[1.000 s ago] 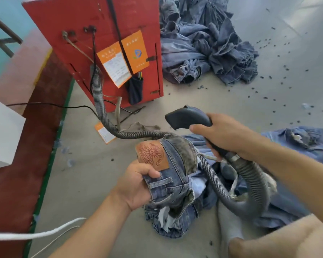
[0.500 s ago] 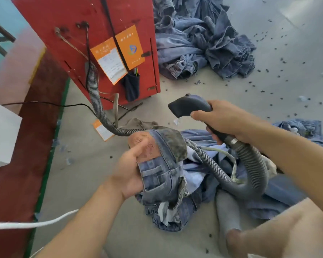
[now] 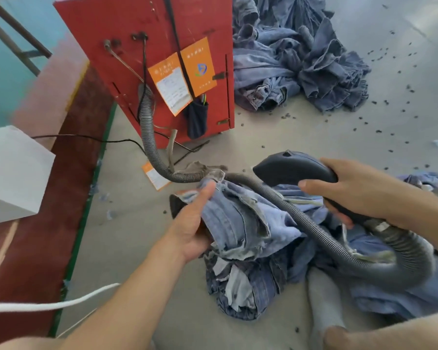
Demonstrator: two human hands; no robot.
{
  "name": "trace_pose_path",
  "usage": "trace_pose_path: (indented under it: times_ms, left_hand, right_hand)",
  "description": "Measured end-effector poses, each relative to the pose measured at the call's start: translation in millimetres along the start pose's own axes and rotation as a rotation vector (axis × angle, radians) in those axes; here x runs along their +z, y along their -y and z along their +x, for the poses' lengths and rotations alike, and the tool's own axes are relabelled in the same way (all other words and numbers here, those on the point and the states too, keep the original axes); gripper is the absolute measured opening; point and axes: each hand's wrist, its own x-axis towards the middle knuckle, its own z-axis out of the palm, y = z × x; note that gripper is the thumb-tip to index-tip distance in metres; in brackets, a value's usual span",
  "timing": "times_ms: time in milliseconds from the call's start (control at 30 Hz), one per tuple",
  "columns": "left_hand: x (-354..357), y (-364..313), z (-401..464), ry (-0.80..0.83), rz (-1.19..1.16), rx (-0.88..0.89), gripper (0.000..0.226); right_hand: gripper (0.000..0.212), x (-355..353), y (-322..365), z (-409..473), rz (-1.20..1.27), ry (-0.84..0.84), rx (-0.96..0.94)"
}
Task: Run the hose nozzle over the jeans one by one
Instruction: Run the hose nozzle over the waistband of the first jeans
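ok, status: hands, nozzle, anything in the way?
Left hand grips held jeans. Right hand grips nozzle, raised clear of denim. Hose drapes across the jeans, may snag.

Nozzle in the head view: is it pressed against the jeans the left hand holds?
No: the nozzle, gripped by the right hand, is raised off the jeans held by the left hand.

The left hand (image 3: pixel 190 223) grips a bunched pair of jeans (image 3: pixel 240 223) at what looks like the waistband, though motion blur hides the detail. The right hand (image 3: pixel 359 190) holds the black hose nozzle (image 3: pixel 291 168) just above them. Its ribbed hose (image 3: pixel 321 238) loops across the denim to a red cabinet (image 3: pixel 147 29) on the floor (image 3: pixel 301 137).
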Motion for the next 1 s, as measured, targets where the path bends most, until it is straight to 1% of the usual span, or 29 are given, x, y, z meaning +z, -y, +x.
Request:
trace_pose_path:
  times_ms: [33,100,133,167,200,267,333,367,400,467,567,633,767,833,933,1000]
  left_hand:
    - [6,6,0,-0.041,0.084,-0.039,0.059]
    - [12,20,3,-0.203,0.298,-0.053,0.076]
    - [13,25,5,-0.291,0.394,-0.045,0.076]
    - [13,29,7,-0.378,0.458,-0.030,0.066]
    - [12,32,11,-0.449,0.484,-0.017,0.051]
    - [10,31,14,-0.516,0.451,0.007,0.025]
    - [7,27,14,-0.467,0.355,0.043,0.016]
    - [6,26,12,-0.403,0.284,0.054,0.015]
    - [5,25,10,-0.329,0.205,0.059,0.015]
    - [5,23,6,-0.203,0.056,0.054,0.020]
    - [4,21,2,-0.090,-0.043,0.054,0.025]
    - [4,22,1,-0.059,-0.042,0.047,0.026]
    - [6,27,0,-0.033,0.028,0.041,0.028]
    - [7,25,2,-0.030,-0.002,0.042,0.029]
    - [5,20,4,-0.043,-0.019,0.042,0.030]
    - [2,21,4,-0.059,0.014,0.022,0.029]
  right_hand:
    - [0.019,0,-1,0,-0.013,-0.003,0.001]
    - [0.020,-1,-3,1,-0.003,-0.011,0.007]
    - [0.019,-2,-4,1,0.010,-0.019,0.016]
    - [0.019,-3,-4,0,0.016,-0.023,0.021]
    - [0.019,-3,-4,0,0.010,-0.020,0.024]
    - [0.018,-4,-4,0,-0.003,0.011,0.020]
    - [0.011,-2,-4,-2,0.010,0.051,0.024]
    - [0.014,-1,-4,-3,0.002,0.078,0.024]
    - [0.018,1,-3,-5,-0.024,0.113,0.028]
    - [0.016,6,2,-9,-0.069,0.168,0.033]
    - [0.024,22,11,-8,-0.191,0.178,0.032]
    - [0.024,36,13,-2,-0.210,0.104,0.020]
    - [0.021,39,12,13,-0.030,-0.061,0.102]
    - [0.019,27,10,8,-0.038,-0.010,0.083]
    - [0.014,25,15,-4,-0.192,0.117,0.010]
    - [0.015,39,21,0,-0.233,0.108,0.004]
